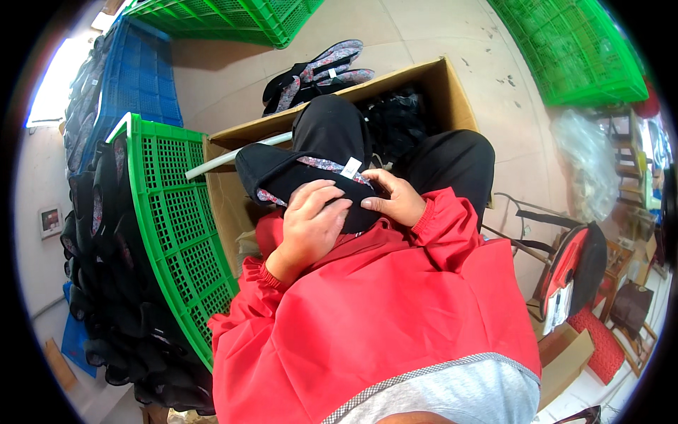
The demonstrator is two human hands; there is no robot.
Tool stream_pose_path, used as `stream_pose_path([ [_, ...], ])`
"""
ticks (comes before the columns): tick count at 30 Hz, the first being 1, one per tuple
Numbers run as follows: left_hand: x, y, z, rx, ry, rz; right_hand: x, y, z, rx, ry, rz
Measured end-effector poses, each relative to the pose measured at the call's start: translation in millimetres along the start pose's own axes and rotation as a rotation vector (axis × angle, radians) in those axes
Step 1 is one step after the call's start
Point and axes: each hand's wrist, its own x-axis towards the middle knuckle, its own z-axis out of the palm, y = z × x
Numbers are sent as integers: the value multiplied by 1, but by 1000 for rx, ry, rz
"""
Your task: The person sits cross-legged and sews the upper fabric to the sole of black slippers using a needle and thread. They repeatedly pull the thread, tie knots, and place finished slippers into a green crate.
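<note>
- Pale floor (424,35) fills the upper frame.
- Cardboard box (452,92) at centre.
- Green crates (579,49) upper right and upper left.
- Blue crate (145,71) far left.
- Floral-lined black shoes (318,71) above the box.

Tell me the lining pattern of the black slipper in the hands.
A floral print, pinkish on grey, lines the black slipper; head view.

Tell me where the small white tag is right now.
The white tag sits near the centre of the head view, on the black shoe held by the left hand and right hand, before the cardboard box.
</note>
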Motion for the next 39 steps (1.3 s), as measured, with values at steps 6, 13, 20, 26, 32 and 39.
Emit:
stream_pose_path([
  [6,-36,2,-11,-2,632,-443,3,-23,9,700,65,154],
  [13,-25,-13,-7,-1100,627,-805,11,-28,19,765,190,302],
  [20,-3,-4,6,-1319,484,-737,8,-37,23,880,150,362],
  [26,16,16,-1,-947,578,-627,4,-38,26,627,150,426],
  [32,9,-1,6,-817,648,-721,1,-28,22,549,293,73],
  [39,16,0,17,-1049,690,-824,15,-38,34,12,330,-415],
])
